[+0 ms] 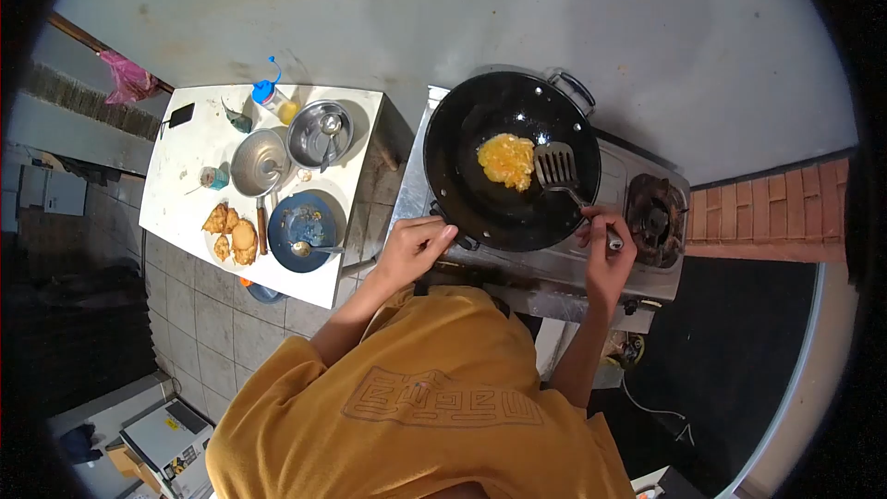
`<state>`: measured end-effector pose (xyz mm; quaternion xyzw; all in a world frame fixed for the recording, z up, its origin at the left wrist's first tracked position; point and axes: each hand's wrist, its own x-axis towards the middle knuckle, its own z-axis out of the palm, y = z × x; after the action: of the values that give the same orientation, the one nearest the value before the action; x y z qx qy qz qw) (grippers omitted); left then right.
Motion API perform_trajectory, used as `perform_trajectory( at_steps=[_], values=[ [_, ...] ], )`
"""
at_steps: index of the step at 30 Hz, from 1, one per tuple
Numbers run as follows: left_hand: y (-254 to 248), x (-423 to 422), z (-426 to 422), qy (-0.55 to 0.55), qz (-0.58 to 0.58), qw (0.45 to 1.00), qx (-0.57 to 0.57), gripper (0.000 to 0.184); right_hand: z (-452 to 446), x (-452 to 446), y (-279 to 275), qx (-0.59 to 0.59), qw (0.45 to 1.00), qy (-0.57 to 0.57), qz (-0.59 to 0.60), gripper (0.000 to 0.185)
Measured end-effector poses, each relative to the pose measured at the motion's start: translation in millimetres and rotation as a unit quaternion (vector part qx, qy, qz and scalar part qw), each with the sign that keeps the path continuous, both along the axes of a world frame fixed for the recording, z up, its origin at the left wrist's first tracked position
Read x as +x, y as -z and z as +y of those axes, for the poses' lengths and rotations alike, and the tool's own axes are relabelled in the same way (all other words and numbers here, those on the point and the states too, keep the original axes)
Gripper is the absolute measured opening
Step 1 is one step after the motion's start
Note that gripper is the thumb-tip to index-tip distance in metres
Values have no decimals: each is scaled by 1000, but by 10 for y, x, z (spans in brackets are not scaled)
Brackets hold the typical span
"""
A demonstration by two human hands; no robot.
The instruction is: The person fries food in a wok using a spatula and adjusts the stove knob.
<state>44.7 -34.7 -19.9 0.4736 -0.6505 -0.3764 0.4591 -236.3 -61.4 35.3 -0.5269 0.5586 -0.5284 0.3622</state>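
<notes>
A black wok (480, 212) sits on the stove, with a yellow-orange egg piece (506, 162) near its middle. My right hand (607, 242) is closed around the handle of a slotted spatula (556, 166), whose head touches the egg's right edge. At the wok's lower left rim, my left hand (416, 248) has its fingers closed at the near wok handle (467, 242), which is partly hidden.
Left, a white table (176, 222) bears a blue plate (305, 217) with a spoon, a steel bowl (305, 143), a pan (249, 162), fried food (242, 240) and a blue-capped bottle (268, 97). A second burner (654, 220) lies right of the wok.
</notes>
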Motion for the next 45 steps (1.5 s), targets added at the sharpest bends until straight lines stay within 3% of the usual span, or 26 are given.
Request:
perform_trajectory(
  at_steps=[14, 31, 33, 36, 45],
  values=[
    [-76, 12, 16, 39, -38, 998, -21, 32, 215, 70, -72, 14, 1000, -3, 25, 13],
    [-182, 150, 52, 4, -34, 999, -15, 33, 71, 213, -100, 79, 995, -51, 39, 12],
    [-168, 141, 28, 0, -28, 999, -15, 33, 55, 188, -91, 7, 987, -95, 129, 8],
    [-152, 110, 2, 18, -45, 999, 6, 33, 71, 187, -247, 0, 978, -138, 155, 4],
    [-80, 52, -101, 11, -29, 999, -9, 29, 61, 176, -282, 32, 965, -233, 113, 11]
  ],
)
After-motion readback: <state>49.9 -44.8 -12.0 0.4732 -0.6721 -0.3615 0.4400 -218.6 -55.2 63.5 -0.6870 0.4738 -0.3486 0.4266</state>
